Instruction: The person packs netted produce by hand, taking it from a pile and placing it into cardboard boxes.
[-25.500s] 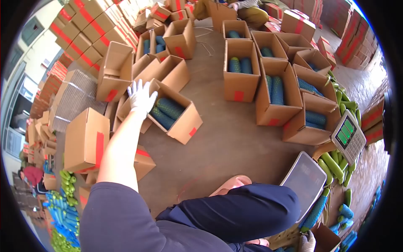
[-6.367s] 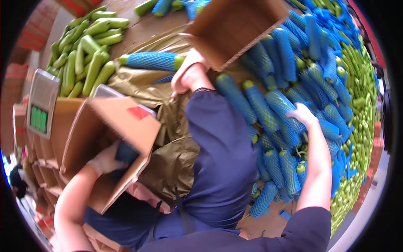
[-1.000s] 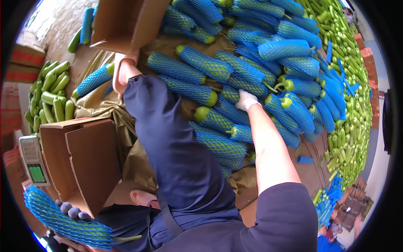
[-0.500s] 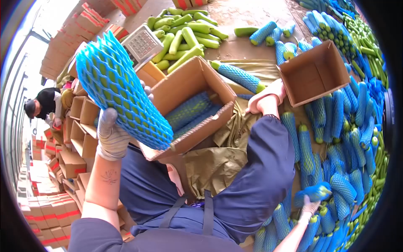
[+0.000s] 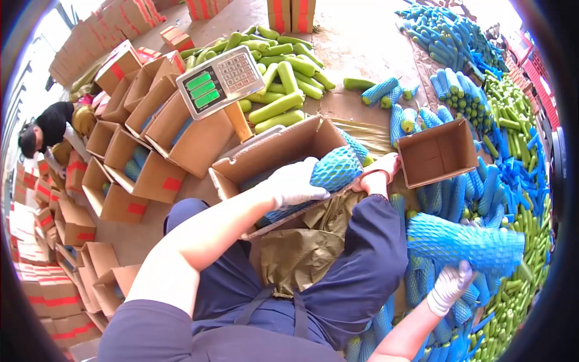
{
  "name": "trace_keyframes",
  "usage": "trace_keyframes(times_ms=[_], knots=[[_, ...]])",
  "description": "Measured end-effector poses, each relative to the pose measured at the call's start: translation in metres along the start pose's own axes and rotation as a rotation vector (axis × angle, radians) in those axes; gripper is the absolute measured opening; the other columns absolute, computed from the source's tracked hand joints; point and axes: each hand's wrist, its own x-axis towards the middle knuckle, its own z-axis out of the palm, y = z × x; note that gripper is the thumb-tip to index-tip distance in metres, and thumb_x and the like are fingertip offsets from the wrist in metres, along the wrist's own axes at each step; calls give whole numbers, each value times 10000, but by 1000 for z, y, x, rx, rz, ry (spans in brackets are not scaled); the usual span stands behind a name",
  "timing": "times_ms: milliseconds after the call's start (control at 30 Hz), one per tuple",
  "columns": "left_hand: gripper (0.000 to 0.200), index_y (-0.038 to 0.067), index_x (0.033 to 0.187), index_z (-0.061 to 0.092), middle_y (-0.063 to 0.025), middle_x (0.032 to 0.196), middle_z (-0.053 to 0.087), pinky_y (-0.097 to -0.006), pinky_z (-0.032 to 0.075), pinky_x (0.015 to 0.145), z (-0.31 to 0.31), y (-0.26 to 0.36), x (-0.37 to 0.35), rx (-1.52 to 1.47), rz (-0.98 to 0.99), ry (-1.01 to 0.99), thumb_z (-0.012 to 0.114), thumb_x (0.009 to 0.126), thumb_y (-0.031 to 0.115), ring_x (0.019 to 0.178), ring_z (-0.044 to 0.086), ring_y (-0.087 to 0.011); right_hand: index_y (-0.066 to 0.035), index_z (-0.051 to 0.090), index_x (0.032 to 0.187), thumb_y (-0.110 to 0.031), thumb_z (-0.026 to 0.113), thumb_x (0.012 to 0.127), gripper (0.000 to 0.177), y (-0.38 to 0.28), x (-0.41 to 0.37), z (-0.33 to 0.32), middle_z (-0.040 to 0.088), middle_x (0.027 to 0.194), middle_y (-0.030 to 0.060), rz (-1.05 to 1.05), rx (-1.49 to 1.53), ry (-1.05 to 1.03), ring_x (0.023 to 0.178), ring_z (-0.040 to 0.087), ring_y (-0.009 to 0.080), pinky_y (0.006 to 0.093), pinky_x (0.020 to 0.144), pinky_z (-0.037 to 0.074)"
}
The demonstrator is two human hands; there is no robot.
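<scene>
My gloved left hand (image 5: 300, 183) reaches across an open cardboard box (image 5: 280, 145) between my legs. Its fingers and thumb close around the near end of a green gourd in blue foam netting (image 5: 336, 169), at the box's right end. More netted gourds lie inside, partly hidden by my forearm. Off to the right, my gloved right hand (image 5: 451, 286) grips another gourd in blue netting (image 5: 464, 242) from below, above the pile. That netting stretches past the gourd toward the right.
A scale display (image 5: 220, 81) stands behind the box, before bare green gourds (image 5: 286, 78). A smaller open box (image 5: 437, 154) sits beside my foot (image 5: 377, 172). Netted gourds (image 5: 428, 283) pile up on the right. Open boxes (image 5: 145, 166) and a bending person (image 5: 54, 130) are left.
My left hand has swung from the upper left to the box's right end, its netted gourd now low at the box. My right hand has lifted a netted gourd. The view has shifted.
</scene>
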Motion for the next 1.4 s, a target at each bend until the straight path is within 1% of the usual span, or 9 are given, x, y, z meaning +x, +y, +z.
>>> trace_keyframes(times_ms=[33, 267, 433, 533, 733, 867, 1000, 1133, 1400], knots=[[686, 14, 1167, 489, -245, 1098, 619, -441, 473, 917, 14, -5, 11, 41, 6, 15, 706, 723, 489, 1047, 603, -388, 43, 349, 1417, -351, 727, 747, 865, -5, 6, 24, 477, 1365, 223, -10, 24, -64, 1251, 494, 365, 483, 1071, 380], [712, 58, 1371, 447, -218, 1309, 547, -423, 482, 982, 56, -60, 21, 322, -309, -31, 677, 797, 410, 1201, 562, -345, 1, 509, 1267, -221, 820, 711, 675, 9, 23, 176, 596, 1231, 146, -240, -278, -697, 1117, 595, 256, 375, 950, 470], [484, 1, 1252, 561, -250, 1034, 658, -455, 507, 880, 41, -66, -20, 247, 101, -47, 570, 885, 316, 990, 636, -399, -27, 489, 1268, -102, 786, 603, 732, 59, 19, 264, 584, 1161, 166, -468, -523, -988, 1099, 559, 356, 437, 996, 434], [434, 18, 1283, 553, -192, 1271, 587, -384, 369, 1081, -19, -22, -116, -122, 254, -55, 485, 967, 308, 1205, 538, -333, -61, 532, 1268, -124, 746, 695, 614, 98, -1, 275, 568, 1232, 156, -604, -956, -1182, 1162, 531, 343, 417, 1035, 413], [350, 8, 1260, 596, -131, 1172, 646, -326, 438, 996, -43, -44, -226, -379, 201, 394, 597, 945, 161, 1115, 608, -230, -16, 601, 1156, -91, 685, 781, 391, 86, -20, 222, 635, 1130, 162, -469, -510, -875, 1061, 592, 357, 437, 950, 461], [604, 1, 1447, 387, -133, 1399, 497, -339, 348, 1088, -47, -78, -222, -705, -58, 631, 622, 941, 232, 1287, 475, -229, 13, 600, 1150, -86, 654, 869, 303, 95, -17, 160, 634, 1059, 145, -153, -555, -486, 998, 615, 249, 347, 927, 466], [871, 12, 1527, 175, -219, 1529, 319, -381, 295, 1139, -81, -95, -185, -271, -292, 392, 626, 915, 437, 1391, 364, -319, 57, 540, 1243, -163, 635, 929, 394, 147, 2, 117, 586, 1190, 159, 45, -381, -312, 1107, 559, 214, 333, 1007, 422], [1003, -24, 1505, 213, -293, 1473, 365, -471, 417, 1050, -104, -92, -149, -446, -451, -188, 535, 869, 681, 1327, 439, -402, 73, 474, 1320, -211, 626, 935, 502, 160, 20, 129, 552, 1270, 190, 57, -462, -385, 1157, 535, 236, 329, 1035, 395], [863, -44, 1346, 501, -330, 1270, 548, -498, 493, 966, -64, -115, -114, -784, -669, -258, 566, 851, 661, 1172, 576, -413, 10, 515, 1331, -416, 676, 878, 642, 183, 70, 181, 607, 1231, 222, 74, -996, -681, 1093, 599, 289, 389, 961, 427]])
